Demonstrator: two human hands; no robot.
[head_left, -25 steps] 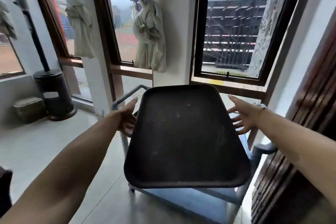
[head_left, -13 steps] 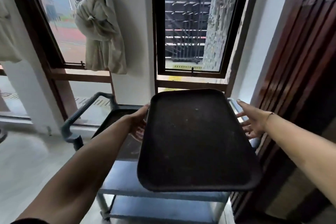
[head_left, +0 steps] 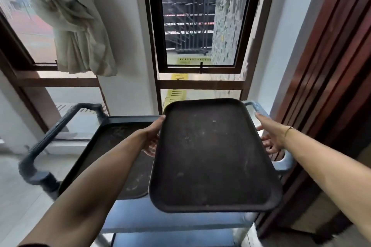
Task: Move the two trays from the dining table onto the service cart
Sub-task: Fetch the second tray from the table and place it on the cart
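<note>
I hold a black rectangular tray [head_left: 212,156] level above the right half of the service cart [head_left: 176,220]. My left hand [head_left: 150,136] grips the tray's left long edge, fingers underneath. My right hand [head_left: 271,134] grips its right long edge; a thin bracelet is on that wrist. A second black tray [head_left: 112,136] lies flat on the left half of the cart's top shelf, partly covered by my left forearm and the held tray.
The cart's dark handle [head_left: 52,136] juts out at the left, a lighter handle [head_left: 285,162] at the right. Windows [head_left: 200,26] and a knotted curtain [head_left: 74,26] stand behind the cart. A dark wooden panel wall [head_left: 331,86] runs close on the right.
The view swung right and I came closer to the cart. The held tray now hangs over the cart's right half, and the tray lying on the left shelf has come into sight.
</note>
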